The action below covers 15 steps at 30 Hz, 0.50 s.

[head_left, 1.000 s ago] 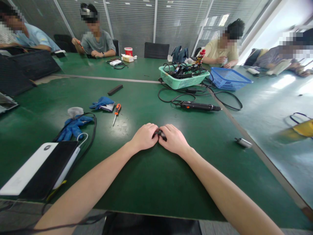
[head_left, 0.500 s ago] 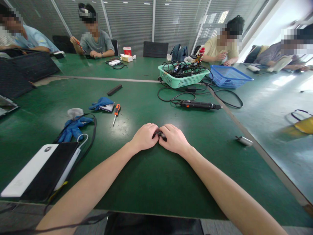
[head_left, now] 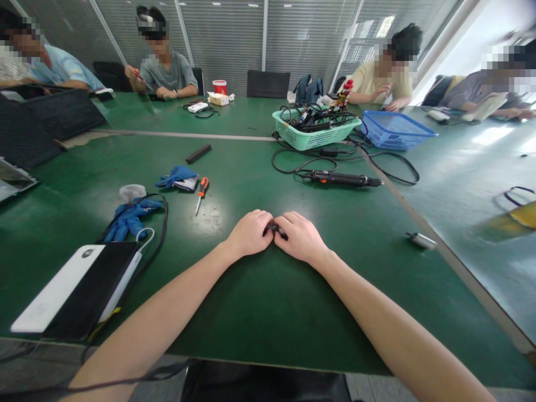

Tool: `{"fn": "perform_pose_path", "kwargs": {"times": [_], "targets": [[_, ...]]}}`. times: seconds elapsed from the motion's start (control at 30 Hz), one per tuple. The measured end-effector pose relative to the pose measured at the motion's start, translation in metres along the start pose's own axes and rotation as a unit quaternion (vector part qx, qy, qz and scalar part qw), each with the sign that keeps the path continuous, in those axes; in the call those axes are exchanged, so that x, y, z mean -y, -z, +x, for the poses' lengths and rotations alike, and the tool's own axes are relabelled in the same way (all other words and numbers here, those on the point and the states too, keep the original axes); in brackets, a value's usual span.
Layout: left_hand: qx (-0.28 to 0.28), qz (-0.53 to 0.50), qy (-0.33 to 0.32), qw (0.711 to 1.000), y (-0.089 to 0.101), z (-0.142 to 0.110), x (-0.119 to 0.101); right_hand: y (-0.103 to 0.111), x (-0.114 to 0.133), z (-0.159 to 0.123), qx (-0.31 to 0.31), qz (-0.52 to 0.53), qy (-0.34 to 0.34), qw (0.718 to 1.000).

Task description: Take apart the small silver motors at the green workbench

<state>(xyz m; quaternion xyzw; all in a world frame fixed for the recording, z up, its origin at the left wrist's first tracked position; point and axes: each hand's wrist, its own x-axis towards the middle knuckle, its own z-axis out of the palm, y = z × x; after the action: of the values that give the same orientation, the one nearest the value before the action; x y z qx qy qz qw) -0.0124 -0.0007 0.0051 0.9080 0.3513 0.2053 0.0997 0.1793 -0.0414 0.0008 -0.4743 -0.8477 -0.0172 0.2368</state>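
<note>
Both my hands meet over the middle of the green table [head_left: 268,312]. My left hand [head_left: 252,231] has its fingers curled round one side of a small dark object [head_left: 274,227]. From the other side, my right hand [head_left: 298,234] grips the same object with thumb and fingers. Most of it is hidden by my fingers, so its kind cannot be made out. An orange-and-black screwdriver [head_left: 201,192] lies to the left beyond my hands. A black electric screwdriver [head_left: 345,178] with a cable rests farther off to the right.
Blue gloves [head_left: 129,218] lie left, behind a white-and-black device [head_left: 79,290]. A dark bar [head_left: 198,154] sits farther back. A green basket [head_left: 316,137] of tools and cables stands beside a blue basket [head_left: 393,134]. A metal cylinder [head_left: 422,240] lies right. Several people sit around the table.
The whole view has shifted very slightly, with things appearing a little farther right. My hands keep their hold on the small dark object, with hardly any visible movement.
</note>
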Motion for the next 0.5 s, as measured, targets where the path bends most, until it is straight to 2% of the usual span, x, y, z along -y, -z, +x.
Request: {"fn": "perform_pose_path", "kwargs": {"times": [0.5], "targets": [[0.009,0.002,-0.004,1.000,0.0006,-0.0002,-0.0006,-0.0006,-0.0003,0.0000,-0.004,0.007,0.004,1.000]]}}
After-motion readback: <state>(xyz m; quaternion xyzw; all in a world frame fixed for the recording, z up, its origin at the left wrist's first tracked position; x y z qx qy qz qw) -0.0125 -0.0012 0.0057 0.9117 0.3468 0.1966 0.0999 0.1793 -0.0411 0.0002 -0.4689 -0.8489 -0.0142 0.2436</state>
